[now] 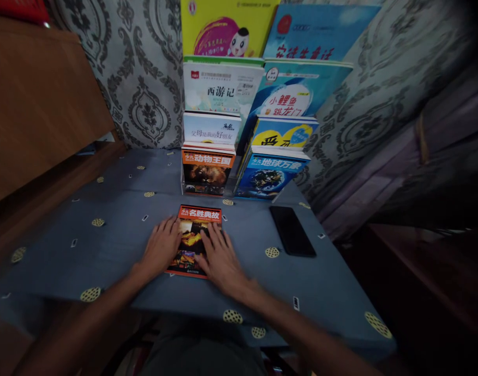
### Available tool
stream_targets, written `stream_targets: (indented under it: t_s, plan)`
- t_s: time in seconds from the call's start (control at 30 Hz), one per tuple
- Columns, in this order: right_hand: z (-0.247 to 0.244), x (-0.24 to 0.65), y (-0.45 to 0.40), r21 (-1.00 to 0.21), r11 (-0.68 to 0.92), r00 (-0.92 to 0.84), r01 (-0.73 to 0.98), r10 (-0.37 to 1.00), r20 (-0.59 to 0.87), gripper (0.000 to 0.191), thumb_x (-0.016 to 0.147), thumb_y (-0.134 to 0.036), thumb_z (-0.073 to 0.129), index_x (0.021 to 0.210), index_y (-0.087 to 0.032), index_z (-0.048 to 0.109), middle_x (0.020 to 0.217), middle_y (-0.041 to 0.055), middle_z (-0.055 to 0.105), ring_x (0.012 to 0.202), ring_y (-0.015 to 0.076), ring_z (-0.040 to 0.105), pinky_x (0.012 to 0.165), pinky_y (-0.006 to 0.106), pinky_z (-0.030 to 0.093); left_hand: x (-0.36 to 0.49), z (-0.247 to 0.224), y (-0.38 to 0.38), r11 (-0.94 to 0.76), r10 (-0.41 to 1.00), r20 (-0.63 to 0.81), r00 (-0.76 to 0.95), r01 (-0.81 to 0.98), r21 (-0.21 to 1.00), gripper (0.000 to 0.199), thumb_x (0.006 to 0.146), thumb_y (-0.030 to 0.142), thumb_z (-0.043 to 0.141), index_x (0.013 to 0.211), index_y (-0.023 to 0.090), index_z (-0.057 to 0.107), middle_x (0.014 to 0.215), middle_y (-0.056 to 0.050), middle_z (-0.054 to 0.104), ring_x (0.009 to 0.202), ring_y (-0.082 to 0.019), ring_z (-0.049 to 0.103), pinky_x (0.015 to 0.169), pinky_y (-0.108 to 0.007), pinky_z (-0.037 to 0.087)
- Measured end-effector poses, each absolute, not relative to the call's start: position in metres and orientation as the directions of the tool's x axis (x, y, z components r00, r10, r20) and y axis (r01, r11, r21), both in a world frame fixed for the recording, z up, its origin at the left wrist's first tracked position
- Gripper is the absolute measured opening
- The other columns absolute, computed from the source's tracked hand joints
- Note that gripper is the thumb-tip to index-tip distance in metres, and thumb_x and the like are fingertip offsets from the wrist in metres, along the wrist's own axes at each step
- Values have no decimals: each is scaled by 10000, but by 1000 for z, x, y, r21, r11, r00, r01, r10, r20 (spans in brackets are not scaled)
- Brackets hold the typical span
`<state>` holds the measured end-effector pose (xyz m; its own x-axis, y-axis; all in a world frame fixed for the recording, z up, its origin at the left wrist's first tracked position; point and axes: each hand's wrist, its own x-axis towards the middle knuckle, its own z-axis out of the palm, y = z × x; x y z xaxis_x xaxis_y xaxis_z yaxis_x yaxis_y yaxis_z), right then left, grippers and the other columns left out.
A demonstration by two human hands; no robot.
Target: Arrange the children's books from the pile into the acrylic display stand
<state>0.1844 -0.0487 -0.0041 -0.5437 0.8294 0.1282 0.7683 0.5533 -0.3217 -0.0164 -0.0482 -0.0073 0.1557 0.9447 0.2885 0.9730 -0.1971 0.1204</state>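
Observation:
A small orange-edged book (190, 239) with Chinese characters and dark golden pictures lies closed on the cloth in front of me. My left hand (163, 243) rests along its left edge, fingers stretched out and their tips touching that side. Across the right part of the cover lies my right hand (219, 256), its fingers spread and flat. Neither hand grips the book. What my thumb on the left does is hidden.
Behind the book, a tiered clear stand (183, 187) holds several upright books, including a lion-covered book (207, 175) and a blue globe book (267, 177). To the right lies a black phone (292, 231). The patterned cloth (117, 250) covers the table; a wooden cabinet (39, 99) stands left.

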Motion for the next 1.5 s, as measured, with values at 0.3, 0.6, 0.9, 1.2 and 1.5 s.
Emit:
stream_targets:
  t_s: [0.3, 0.6, 0.9, 1.2, 1.5]
  plan:
    - [1, 189, -66, -336, 641, -629, 691, 761, 159, 584, 959, -371, 562, 1478, -123, 459, 1592, 215, 344, 1511, 351, 252, 1199, 633, 246, -29, -24, -43, -260, 938, 331, 104, 843, 470, 443, 969, 277, 363, 1335, 164, 584, 1430, -152, 586, 1377, -277, 501, 1139, -508, 401]
    - [-2, 195, -60, -467, 601, -610, 649, 778, 153, 568, 948, -347, 593, 1468, -152, 472, 1614, 211, 304, 1523, 338, 220, 1216, 604, 216, -30, -5, -32, 62, 978, -71, -195, -52, 997, 706, 649, 436, 780, 1253, 139, 564, 1209, -154, 713, 1034, -272, 706, 898, -386, 552]
    - [-17, 217, -25, -753, 346, -334, 560, 926, 177, 874, 760, -367, 770, 1519, -199, 369, 1607, 190, 318, 1483, 365, 315, 1189, 579, 302, -25, 25, -35, 301, 951, -271, 150, -247, 921, 501, 592, 383, 892, 980, 150, 678, 944, -94, 780, 816, -206, 738, 742, -284, 565]
    - [11, 219, 2, -966, 260, -290, -15, 923, 253, 377, 890, -410, 609, 1204, -211, 546, 1127, 85, 729, 1057, 264, 701, 910, 420, 575, -14, 50, -25, 53, 996, -31, 82, -275, 960, 526, 682, 404, 861, 1120, 188, 666, 1033, -84, 777, 899, -218, 737, 791, -276, 556]
    - [21, 230, -15, -540, 736, -253, 407, 659, 708, 222, 1019, -245, 453, 1217, -247, 552, 981, 57, 732, 875, 206, 725, 787, 309, 604, -7, 33, -15, -169, 985, 174, -3, -259, 951, 402, 690, 392, 808, 1035, 203, 730, 984, -52, 780, 925, -244, 719, 864, -335, 553]
